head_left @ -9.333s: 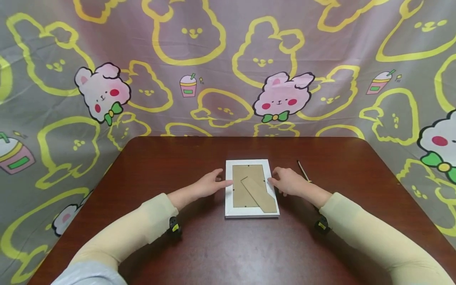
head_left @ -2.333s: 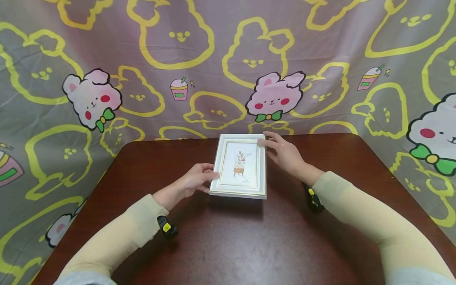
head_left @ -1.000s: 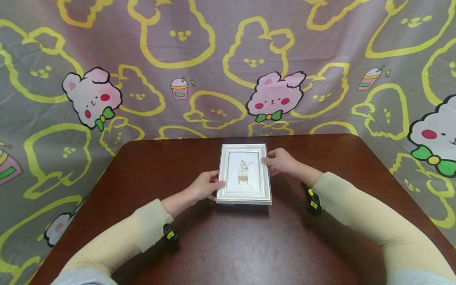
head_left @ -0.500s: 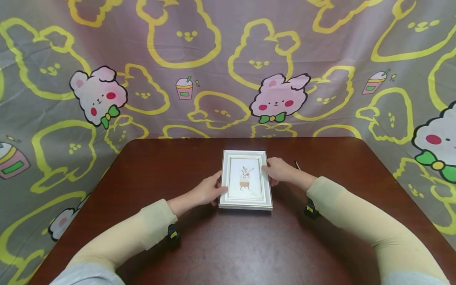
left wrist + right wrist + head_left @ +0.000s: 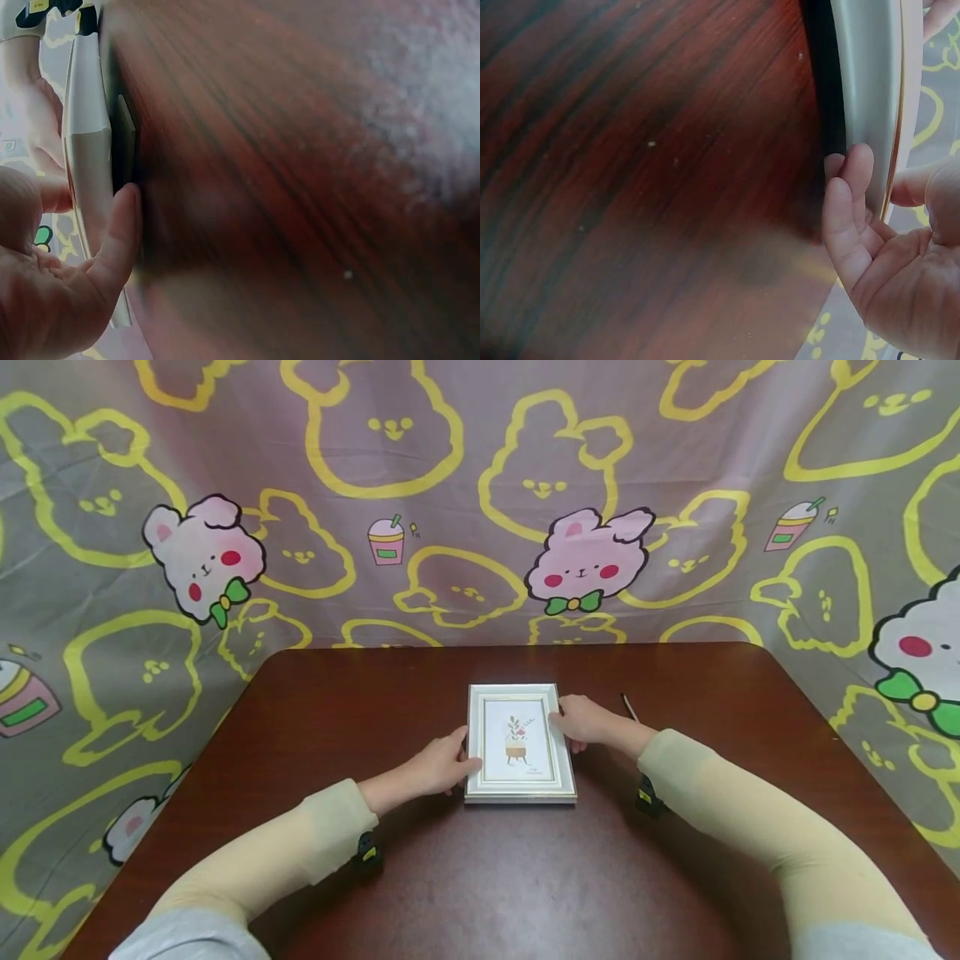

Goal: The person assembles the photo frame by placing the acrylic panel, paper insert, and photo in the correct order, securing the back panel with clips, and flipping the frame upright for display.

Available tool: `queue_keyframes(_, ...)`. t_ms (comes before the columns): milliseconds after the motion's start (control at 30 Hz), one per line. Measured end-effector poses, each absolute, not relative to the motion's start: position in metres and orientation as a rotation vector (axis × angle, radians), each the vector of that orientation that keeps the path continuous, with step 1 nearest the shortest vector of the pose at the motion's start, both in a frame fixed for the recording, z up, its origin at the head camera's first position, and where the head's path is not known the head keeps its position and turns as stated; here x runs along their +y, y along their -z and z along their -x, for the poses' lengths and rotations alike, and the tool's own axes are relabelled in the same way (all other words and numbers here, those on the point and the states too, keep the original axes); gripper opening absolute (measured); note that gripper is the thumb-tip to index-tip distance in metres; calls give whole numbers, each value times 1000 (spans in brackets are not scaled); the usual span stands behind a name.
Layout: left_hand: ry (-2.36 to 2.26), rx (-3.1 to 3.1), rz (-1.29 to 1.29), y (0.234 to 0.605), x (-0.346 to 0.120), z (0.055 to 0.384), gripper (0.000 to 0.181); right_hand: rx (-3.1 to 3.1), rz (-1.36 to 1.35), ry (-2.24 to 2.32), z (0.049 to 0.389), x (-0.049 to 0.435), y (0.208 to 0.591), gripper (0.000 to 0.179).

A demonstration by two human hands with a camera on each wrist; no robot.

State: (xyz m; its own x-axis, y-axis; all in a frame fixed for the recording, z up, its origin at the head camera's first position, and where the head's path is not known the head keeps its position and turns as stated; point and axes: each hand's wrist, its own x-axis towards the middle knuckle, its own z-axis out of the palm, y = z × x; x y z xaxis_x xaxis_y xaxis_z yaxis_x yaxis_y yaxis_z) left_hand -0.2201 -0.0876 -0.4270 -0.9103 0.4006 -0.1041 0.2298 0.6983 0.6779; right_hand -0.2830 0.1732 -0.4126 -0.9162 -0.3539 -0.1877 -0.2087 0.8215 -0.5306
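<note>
A white picture frame (image 5: 517,792) with thin gold lines is face up, showing a print of a plant in a brown pot on legs. My left hand (image 5: 437,764) grips its left side, thumb on the front border and fingers beneath. On the opposite side, my right hand (image 5: 591,720) holds the upper part of the right edge the same way. The left wrist view shows the frame's side (image 5: 88,161) close over the table, a flat flap (image 5: 126,139) jutting from its underside. Curled fingertips of the right hand (image 5: 907,277) reach under the edge in the right wrist view.
A thin pen-like stick (image 5: 628,706) lies on the dark brown table (image 5: 360,693) beyond my right wrist, partly hidden by it. A patterned cloth (image 5: 450,468) hangs behind the table and along both sides.
Earlier the frame lay back up with its stand flap showing; now its picture faces up. Since then both hands have lowered it toward the table and me, my right hand sliding down from the top corner.
</note>
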Motion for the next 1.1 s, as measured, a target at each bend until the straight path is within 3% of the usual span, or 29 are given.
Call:
queue_keyframes(533, -926, 2715, -540, 431, -86, 219, 37, 2778, 395, 671, 283, 168, 422, 27)
queue_keyframes(1100, -887, 2700, -527, 432, -88, 223, 38, 2759, 392, 699, 282, 169, 424, 24)
